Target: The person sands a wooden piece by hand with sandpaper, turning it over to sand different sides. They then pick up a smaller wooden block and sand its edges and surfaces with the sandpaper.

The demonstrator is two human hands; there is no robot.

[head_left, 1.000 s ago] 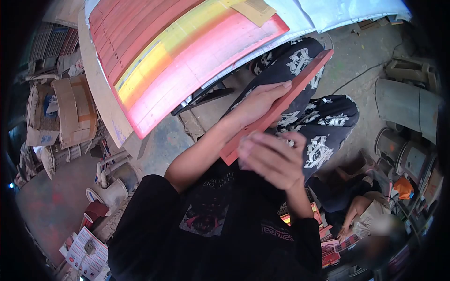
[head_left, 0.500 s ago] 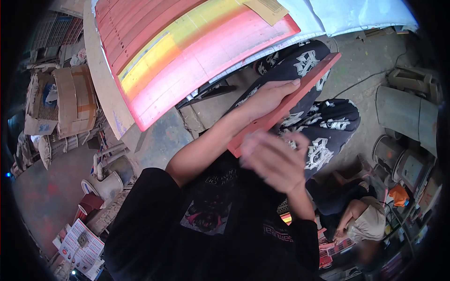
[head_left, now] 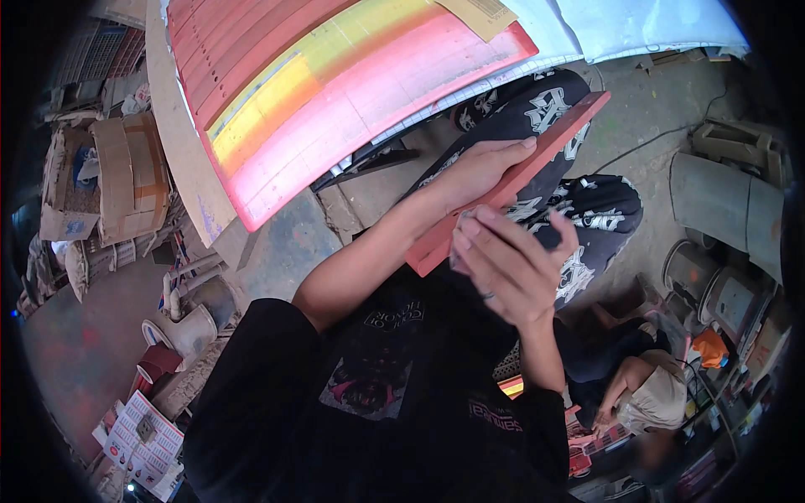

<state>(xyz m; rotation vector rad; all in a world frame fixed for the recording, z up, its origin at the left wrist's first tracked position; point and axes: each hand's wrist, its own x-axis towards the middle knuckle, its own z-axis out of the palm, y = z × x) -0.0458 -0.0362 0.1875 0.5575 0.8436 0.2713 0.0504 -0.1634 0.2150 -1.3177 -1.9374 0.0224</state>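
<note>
A long red bar point(head_left: 545, 155) lies slantwise above my lap. My left hand point(head_left: 486, 174) is closed round the bar's far side, with its thumb on the top edge. Beside the bar's near end, my right hand point(head_left: 513, 267) has its fingers bent over a small greyish piece point(head_left: 459, 239), which looks like a folded sheet and is partly hidden by the fingers. This piece is at the bar's side; whether it touches the bar cannot be made out.
A table at the upper left bears a red, yellow and pink panel point(head_left: 327, 105) with a brown card point(head_left: 480, 15). Cardboard boxes point(head_left: 134, 176) stand at the left. Another person point(head_left: 654, 394) sits at the lower right. Metal drums point(head_left: 692, 272) stand at the right.
My right hand has shifted slightly right and up along the bar, showing more of the bar's near end. My left hand keeps its hold, almost unmoved.
</note>
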